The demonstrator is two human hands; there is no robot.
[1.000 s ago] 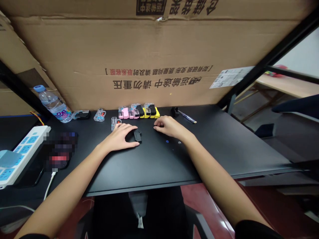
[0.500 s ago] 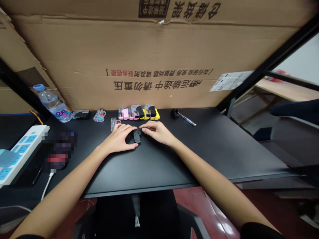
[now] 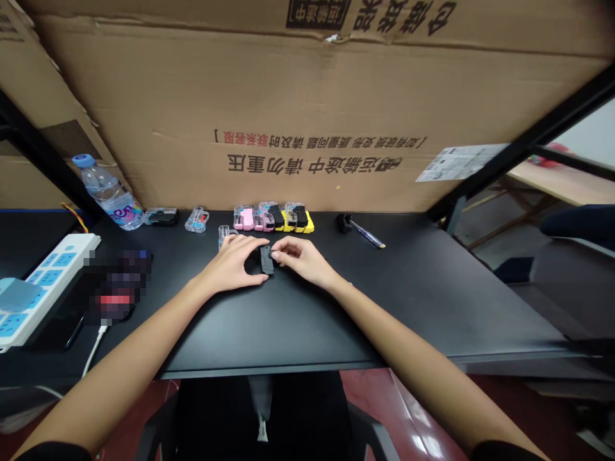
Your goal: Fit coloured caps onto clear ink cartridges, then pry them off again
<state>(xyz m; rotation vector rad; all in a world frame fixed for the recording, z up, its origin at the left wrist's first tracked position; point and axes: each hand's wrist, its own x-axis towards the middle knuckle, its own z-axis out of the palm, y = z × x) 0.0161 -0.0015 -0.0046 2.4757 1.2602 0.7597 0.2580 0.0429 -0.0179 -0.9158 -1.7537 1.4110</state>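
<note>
Black plastic piece (image 3: 266, 262) between two hands, left of the middle of the bench (image 3: 288, 326) and nearer its far edge, its long axis running roughly from near edge to far. On its left, the left hand (image 3: 231, 264) has thumb and forefinger spread lengthwise, a tip at each end of it. On its right, the right hand (image 3: 303, 261) is just as near, thumb and forefinger drawn together at its side — whether they pinch something small, I cannot tell. Now the writing: toward the bench's far left, a bottle (image 3: 102, 184) wears a colourful label (image 3: 123, 211), lettering not legible; behind the far edge, cardboard (image 3: 288, 83) printed upside down — 运输途中 请勿重压, red 联系客服, and 仓储货架 at top; rightmost, a white sheet (image 3: 461, 163), print too small to read.
</note>
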